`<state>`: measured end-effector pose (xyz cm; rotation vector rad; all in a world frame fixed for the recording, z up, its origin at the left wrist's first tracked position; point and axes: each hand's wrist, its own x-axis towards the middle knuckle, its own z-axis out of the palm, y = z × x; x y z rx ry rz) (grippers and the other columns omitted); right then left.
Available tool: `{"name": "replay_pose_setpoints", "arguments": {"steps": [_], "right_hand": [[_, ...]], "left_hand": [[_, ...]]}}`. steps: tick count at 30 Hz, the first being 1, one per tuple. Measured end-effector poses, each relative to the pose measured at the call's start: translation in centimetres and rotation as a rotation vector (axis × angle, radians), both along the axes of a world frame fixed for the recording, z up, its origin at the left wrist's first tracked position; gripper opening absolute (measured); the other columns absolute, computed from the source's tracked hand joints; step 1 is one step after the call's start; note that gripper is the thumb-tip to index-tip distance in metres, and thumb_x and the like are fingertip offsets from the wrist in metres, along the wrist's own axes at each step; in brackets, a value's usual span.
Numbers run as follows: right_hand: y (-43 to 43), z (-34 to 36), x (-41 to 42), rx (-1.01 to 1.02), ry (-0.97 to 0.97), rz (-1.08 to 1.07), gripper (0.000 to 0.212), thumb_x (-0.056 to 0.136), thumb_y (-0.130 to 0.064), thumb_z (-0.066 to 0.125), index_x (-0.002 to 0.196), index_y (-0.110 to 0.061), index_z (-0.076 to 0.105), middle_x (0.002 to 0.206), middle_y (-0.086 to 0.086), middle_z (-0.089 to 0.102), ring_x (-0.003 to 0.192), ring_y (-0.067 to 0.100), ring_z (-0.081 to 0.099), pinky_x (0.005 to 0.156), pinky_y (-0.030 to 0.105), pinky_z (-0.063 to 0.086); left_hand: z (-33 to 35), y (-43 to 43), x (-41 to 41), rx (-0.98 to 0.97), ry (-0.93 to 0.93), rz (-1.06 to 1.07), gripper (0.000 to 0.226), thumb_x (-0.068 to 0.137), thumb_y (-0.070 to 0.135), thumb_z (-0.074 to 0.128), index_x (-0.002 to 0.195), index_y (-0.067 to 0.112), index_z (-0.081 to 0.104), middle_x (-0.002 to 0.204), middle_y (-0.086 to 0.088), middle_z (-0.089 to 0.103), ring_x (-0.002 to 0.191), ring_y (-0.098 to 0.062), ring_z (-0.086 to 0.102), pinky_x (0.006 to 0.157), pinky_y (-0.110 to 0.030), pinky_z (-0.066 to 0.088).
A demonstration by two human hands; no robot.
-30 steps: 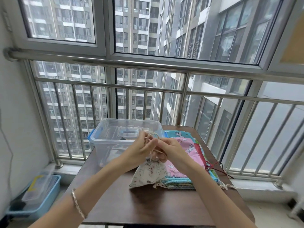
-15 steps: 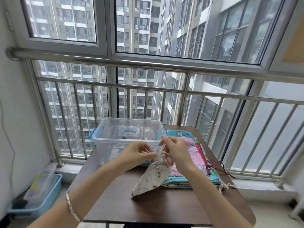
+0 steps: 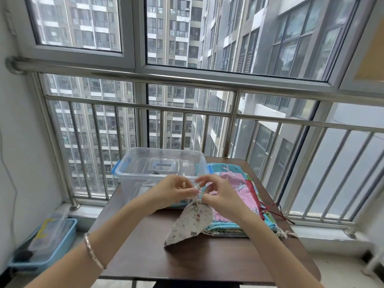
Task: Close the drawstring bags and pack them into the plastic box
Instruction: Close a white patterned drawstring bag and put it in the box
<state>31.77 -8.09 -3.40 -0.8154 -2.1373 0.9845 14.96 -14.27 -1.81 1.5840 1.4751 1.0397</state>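
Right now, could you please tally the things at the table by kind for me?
Clear plastic box: 1
White printed bag, its cords pinched by the left hand and the right hand: 1
Stack of flat bags: 1 (its layers cannot be counted apart)
Total: 3

Soft overcast daylight is pouring in through the window (image 3: 239,32) ahead, lighting everything evenly and brightly with no hard contrast. The steel railing (image 3: 166,79) is catching pale streaks of glare along its top bar, and the clear plastic box (image 3: 133,173) is showing faint white glints on its rim. The dark surface (image 3: 207,260) is giving off a dull sheen, with a soft shadow lying under the drawstring bag (image 3: 193,221). The wide-angle lens is bowing the frames and bars outward near the edges. The fingers (image 3: 209,181) are smearing slightly with motion blur, and the blue bin (image 3: 47,242) at the lower left is looking soft and stretched.
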Motion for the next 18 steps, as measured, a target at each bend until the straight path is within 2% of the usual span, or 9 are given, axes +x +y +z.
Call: {"name": "replay_pose_setpoints", "arguments": {"steps": [2,5,7,9,13,18], "right_hand": [[0.0,-0.2,-0.3,0.157,-0.092,-0.063,0.016,0.082,-0.006,0.061,0.081,-0.020,0.068,0.092,-0.003,0.056,0.087,0.011,0.054,0.080,0.026,0.048],[0.1,0.0,-0.6,0.067,-0.057,-0.061,0.025,0.080,-0.009,0.056,0.062,-0.025,0.061,0.083,-0.005,0.057,0.080,0.009,0.053,0.080,0.027,0.047],[0.3,0.2,-0.5,-0.144,0.049,0.035,0.019,0.077,-0.006,0.054,0.065,-0.017,0.063,0.073,-0.005,0.059,0.068,0.004,0.053,0.072,0.017,0.045],[0.6,0.3,-0.5,-0.302,0.150,0.121,0.020,0.079,0.005,0.053,0.072,-0.010,0.064,0.067,-0.003,0.059,0.063,0.003,0.051,0.066,0.012,0.043],[1.2,-0.4,-1.0,-0.377,0.249,0.153,0.026,0.085,0.012,0.048,0.076,-0.008,0.062,0.067,-0.001,0.061,0.064,0.007,0.052,0.064,0.018,0.042],[1.6,-0.9,-1.4,-0.481,0.345,0.173,0.028,0.086,0.014,0.042,0.079,-0.005,0.062,0.067,0.005,0.060,0.065,0.014,0.054,0.065,0.025,0.040]], "left_hand": [[0.0,0.1,-0.2,0.006,0.057,-0.008,0.013,0.085,0.023,0.070,0.079,0.011,0.066,0.066,0.003,0.068,0.054,-0.001,0.058,0.052,-0.011,0.043],[0.1,0.3,-0.2,0.030,0.167,0.010,0.014,0.087,0.024,0.069,0.080,0.012,0.065,0.066,0.002,0.067,0.053,-0.001,0.057,0.052,-0.013,0.044],[0.3,0.4,-0.2,0.073,0.199,0.055,0.013,0.086,0.024,0.069,0.081,0.012,0.066,0.065,0.002,0.067,0.053,-0.003,0.057,0.054,-0.017,0.047],[0.5,0.5,-0.4,0.104,0.205,0.063,0.011,0.085,0.024,0.070,0.079,0.015,0.067,0.065,0.003,0.067,0.056,-0.005,0.058,0.057,-0.021,0.051],[0.4,0.8,-0.4,0.168,0.277,0.098,0.006,0.085,0.023,0.070,0.082,0.018,0.070,0.069,0.005,0.068,0.062,-0.007,0.062,0.065,-0.028,0.055],[0.3,0.8,-0.3,0.178,0.325,0.112,0.006,0.089,0.026,0.066,0.084,0.022,0.068,0.071,0.009,0.065,0.065,-0.004,0.059,0.064,-0.021,0.050]]}}
